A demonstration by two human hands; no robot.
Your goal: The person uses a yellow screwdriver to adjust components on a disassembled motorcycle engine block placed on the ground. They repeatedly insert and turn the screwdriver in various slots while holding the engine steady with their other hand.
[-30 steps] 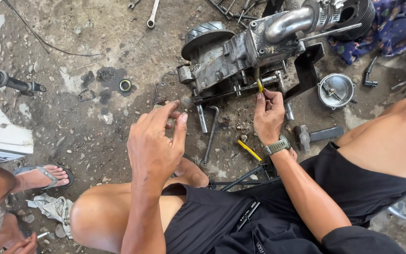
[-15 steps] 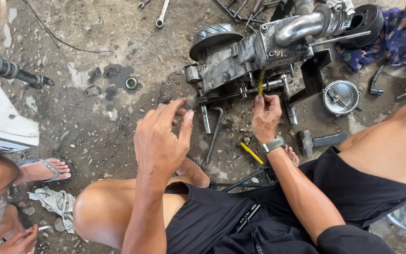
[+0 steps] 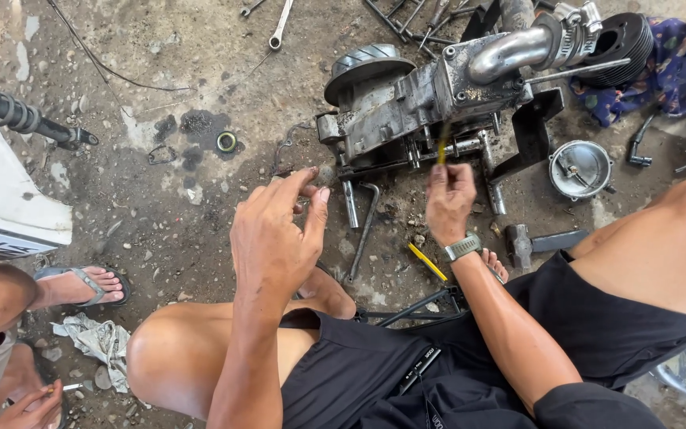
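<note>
Engine block (image 3: 430,95) lies on the dirt floor. Right hand (image 3: 448,199) grips a yellow-handled tool (image 3: 443,144) set into its underside: fastener work underway. Left hand (image 3: 279,230), just left of the engine block, pinches a small part (image 3: 325,172), ready for fitting.

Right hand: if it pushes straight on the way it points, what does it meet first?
Probably the engine case: the right hand points up at it, its yellow-handled tool apparently there already. Depth is unclear.

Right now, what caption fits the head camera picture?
Right hand pokes a yellow-handled tool into a grimy engine on the ground; left hand pinches a small part.
</note>
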